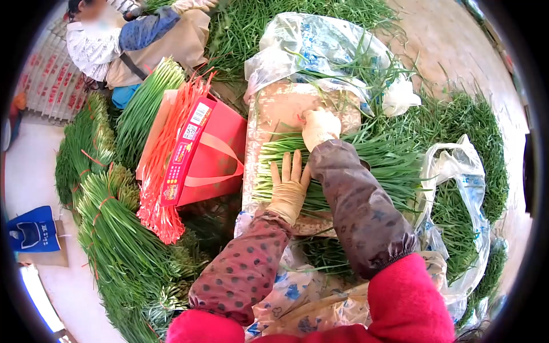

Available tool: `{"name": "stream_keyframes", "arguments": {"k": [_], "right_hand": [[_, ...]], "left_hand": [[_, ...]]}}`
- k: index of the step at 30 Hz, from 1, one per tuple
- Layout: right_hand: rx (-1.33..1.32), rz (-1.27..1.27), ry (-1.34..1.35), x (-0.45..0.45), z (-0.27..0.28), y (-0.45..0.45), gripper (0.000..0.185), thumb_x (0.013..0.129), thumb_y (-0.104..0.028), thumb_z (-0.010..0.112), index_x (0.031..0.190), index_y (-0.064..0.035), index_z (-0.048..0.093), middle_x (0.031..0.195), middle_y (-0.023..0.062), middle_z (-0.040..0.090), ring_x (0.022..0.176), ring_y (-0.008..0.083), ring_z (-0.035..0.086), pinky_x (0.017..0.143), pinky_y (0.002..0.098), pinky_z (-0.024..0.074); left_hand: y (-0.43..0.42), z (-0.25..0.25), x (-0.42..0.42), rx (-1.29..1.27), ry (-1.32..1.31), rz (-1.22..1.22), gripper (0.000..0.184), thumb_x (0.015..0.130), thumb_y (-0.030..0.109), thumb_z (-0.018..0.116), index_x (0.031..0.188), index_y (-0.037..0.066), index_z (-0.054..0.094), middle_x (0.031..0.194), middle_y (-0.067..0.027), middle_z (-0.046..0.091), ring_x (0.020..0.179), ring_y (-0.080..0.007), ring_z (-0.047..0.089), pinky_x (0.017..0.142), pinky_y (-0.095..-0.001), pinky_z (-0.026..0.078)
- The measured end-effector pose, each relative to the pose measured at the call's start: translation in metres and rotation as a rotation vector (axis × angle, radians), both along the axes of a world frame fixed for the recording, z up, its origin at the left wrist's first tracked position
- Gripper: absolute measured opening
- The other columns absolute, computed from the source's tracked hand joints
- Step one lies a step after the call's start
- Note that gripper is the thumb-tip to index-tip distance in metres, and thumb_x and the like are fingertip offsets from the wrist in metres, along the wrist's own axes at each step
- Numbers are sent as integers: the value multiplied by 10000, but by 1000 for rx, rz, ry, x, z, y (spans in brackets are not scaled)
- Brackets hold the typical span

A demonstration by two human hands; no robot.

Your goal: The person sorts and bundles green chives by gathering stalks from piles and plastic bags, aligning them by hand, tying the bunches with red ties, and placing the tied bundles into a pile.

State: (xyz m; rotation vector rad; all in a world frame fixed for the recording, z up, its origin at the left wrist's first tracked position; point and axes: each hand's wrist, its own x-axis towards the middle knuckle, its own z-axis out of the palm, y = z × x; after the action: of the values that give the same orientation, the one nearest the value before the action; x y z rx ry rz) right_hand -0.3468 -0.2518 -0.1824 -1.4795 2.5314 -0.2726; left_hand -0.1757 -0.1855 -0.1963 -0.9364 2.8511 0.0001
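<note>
A loose pile of green chives lies across a worn low board, pale stalk ends to the left. My left hand, in a cream glove, rests flat on the stalks with its fingers spread. At the far edge of the pile, my right hand, gloved too, is closed with curled fingers. A small bit of red shows beside it; what it holds, if anything, I cannot make out. Left of the board stands a red box with a bundle of red ties along its side.
Tied chive bundles are stacked at the left. Plastic bags lie behind the board and at its right. Loose greens cover the floor at right. Another person sits at the upper left. A blue bag lies far left.
</note>
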Motion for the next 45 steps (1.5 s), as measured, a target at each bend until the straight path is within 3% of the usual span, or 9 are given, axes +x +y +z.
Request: {"name": "stream_keyframes", "arguments": {"k": [8, 14, 16, 20, 25, 28, 35, 39, 45], "right_hand": [[-278, -91, -716, -12, 2, 23, 281, 867, -212, 599, 1133, -120, 610, 919, 190, 666, 888, 383, 635, 764, 418, 499], [-250, -59, -430, 34, 40, 66, 154, 858, -206, 630, 889, -58, 658, 815, 140, 667, 811, 345, 634, 728, 408, 498], [-564, 2, -349, 44, 22, 84, 115, 862, -179, 608, 901, -82, 656, 834, 125, 665, 820, 344, 616, 759, 418, 477], [-592, 60, -232, 44, 12, 92, 110, 881, -158, 572, 957, -92, 616, 874, 99, 654, 887, 323, 597, 828, 410, 439], [-603, 78, -277, 38, 7, 96, 88, 868, -150, 592, 942, -109, 615, 862, 93, 653, 913, 315, 598, 840, 409, 438], [-626, 89, -265, 37, 6, 97, 99, 865, -138, 598, 963, -124, 606, 870, 88, 658, 915, 312, 600, 849, 407, 437], [-634, 96, -290, 35, -5, 96, 194, 817, -123, 588, 1009, -130, 611, 890, 86, 653, 922, 294, 605, 869, 416, 438], [-646, 94, -286, 35, -1, 96, 177, 815, -125, 590, 990, -133, 610, 880, 83, 652, 925, 291, 605, 873, 414, 439], [-660, 53, -298, 36, -2, 97, 143, 830, -123, 609, 973, -134, 612, 894, 68, 657, 925, 293, 607, 860, 407, 448]], "left_hand": [[1, 0, -1, -74, 67, 8, 735, 863, 64, 488, 1516, 147, 161, 1545, -191, 148, 1405, -406, 189, 1092, -654, 131], [1, 2, -2, -69, -76, 35, 899, 762, 192, 638, 1507, 76, 149, 1569, -183, 87, 1444, -396, 96, 1109, -628, 117], [-2, 20, -6, 7, -202, 31, 720, 875, 173, 496, 1511, 108, 163, 1575, -149, 110, 1450, -365, 109, 1109, -632, 128], [-16, 44, 0, 284, -111, -36, 1225, 534, 328, 867, 1491, 28, 164, 1562, -186, 83, 1448, -377, 71, 1128, -612, 100], [-28, 79, 32, 432, 608, -191, 547, 762, 98, 712, 1286, 92, 557, 1317, -147, 534, 1290, -356, 418, 1094, -422, 334], [-11, 91, 68, 467, 330, -150, 261, 846, 192, 634, 1099, 139, 666, 949, -112, 683, 905, -353, 630, 790, -446, 500], [16, 72, 67, 424, -399, 172, 242, 856, 291, 618, 1008, 115, 685, 890, -174, 681, 876, -339, 657, 733, -423, 514], [17, 51, 44, 339, -425, 100, 167, 828, 95, 562, 854, 32, 715, 827, -192, 688, 783, -373, 682, 675, -465, 539], [28, 65, 42, 393, -517, 38, 196, 814, 135, 569, 952, 111, 707, 934, -184, 680, 901, -366, 658, 757, -456, 523]]}}
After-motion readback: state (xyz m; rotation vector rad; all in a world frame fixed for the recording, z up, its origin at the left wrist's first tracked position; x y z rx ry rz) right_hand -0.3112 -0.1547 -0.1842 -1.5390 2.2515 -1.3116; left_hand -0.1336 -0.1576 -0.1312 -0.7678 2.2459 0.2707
